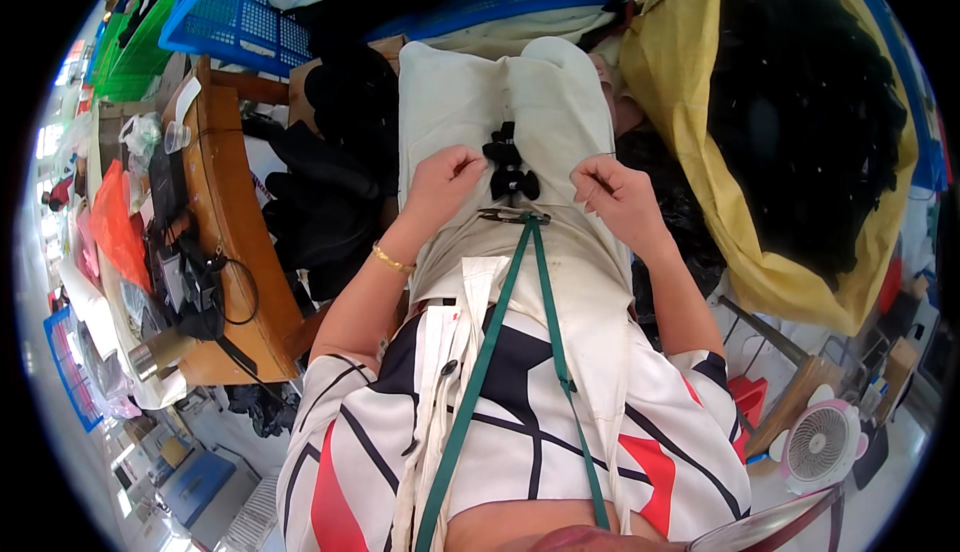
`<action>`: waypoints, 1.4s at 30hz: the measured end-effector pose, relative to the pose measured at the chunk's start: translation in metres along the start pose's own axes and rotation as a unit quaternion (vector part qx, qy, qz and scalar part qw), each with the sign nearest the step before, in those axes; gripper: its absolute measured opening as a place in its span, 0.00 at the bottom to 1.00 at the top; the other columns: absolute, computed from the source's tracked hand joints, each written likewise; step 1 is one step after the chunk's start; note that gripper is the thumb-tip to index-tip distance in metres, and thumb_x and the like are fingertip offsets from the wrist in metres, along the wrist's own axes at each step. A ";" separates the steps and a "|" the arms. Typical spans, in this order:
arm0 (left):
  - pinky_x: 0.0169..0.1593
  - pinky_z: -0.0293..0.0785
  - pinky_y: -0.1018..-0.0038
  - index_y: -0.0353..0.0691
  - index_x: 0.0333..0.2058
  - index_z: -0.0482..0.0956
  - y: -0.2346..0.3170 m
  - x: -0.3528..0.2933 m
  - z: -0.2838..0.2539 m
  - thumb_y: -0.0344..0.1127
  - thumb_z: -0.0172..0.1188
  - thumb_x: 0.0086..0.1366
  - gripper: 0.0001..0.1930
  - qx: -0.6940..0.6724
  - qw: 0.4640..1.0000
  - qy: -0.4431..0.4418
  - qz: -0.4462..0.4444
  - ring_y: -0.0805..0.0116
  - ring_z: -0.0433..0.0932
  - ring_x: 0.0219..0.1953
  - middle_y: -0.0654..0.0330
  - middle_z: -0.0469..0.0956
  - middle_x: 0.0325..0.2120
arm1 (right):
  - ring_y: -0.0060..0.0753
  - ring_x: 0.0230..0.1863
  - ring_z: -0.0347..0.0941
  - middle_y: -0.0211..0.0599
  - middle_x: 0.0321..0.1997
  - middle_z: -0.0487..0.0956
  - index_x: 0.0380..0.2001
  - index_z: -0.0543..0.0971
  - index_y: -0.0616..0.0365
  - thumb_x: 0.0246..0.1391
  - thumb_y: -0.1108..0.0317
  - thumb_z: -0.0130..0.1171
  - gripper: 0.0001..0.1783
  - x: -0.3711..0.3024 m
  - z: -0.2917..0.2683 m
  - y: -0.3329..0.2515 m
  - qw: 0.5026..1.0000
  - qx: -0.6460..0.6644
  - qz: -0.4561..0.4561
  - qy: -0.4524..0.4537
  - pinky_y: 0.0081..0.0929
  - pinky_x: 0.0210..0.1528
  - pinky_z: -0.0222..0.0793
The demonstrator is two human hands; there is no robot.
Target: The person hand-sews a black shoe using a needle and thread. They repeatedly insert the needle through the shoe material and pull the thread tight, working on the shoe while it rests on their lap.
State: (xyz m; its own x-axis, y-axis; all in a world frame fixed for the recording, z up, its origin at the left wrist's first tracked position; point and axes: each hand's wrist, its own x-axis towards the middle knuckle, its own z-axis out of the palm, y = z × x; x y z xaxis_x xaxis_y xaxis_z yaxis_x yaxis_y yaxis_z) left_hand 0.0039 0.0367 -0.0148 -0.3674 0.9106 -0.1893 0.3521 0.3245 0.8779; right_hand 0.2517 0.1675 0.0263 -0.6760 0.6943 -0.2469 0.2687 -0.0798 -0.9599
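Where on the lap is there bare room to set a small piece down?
Pale lap cloth: two patches over the knees, between its far edge and the left hand and right hand. Crowded mid-lap: black pieces, dark tool, green strap.

Small pieces on the lap, between left hand and right hand.
Snips lie just behind them; a table stands left, a crate ahead, a sack right, a fan farther back on that side.
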 end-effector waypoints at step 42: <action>0.39 0.73 0.78 0.37 0.46 0.81 0.022 -0.007 0.016 0.28 0.64 0.63 0.12 -0.169 0.976 -0.091 0.099 0.76 0.75 0.35 0.66 0.80 0.32 | 0.12 0.21 0.67 0.23 0.23 0.74 0.40 0.79 0.61 0.64 0.69 0.57 0.07 0.008 -0.003 -0.029 0.995 0.000 0.085 -0.042 0.15 0.25 0.65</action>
State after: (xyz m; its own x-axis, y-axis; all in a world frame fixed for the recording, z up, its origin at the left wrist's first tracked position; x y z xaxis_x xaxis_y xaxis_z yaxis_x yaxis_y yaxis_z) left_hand 0.0284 0.0417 -0.0013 -0.1515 0.9873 -0.0482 0.0850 0.0616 0.9945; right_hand 0.2401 0.1773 0.0529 -0.6758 0.6080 -0.4167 0.3849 -0.1910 -0.9030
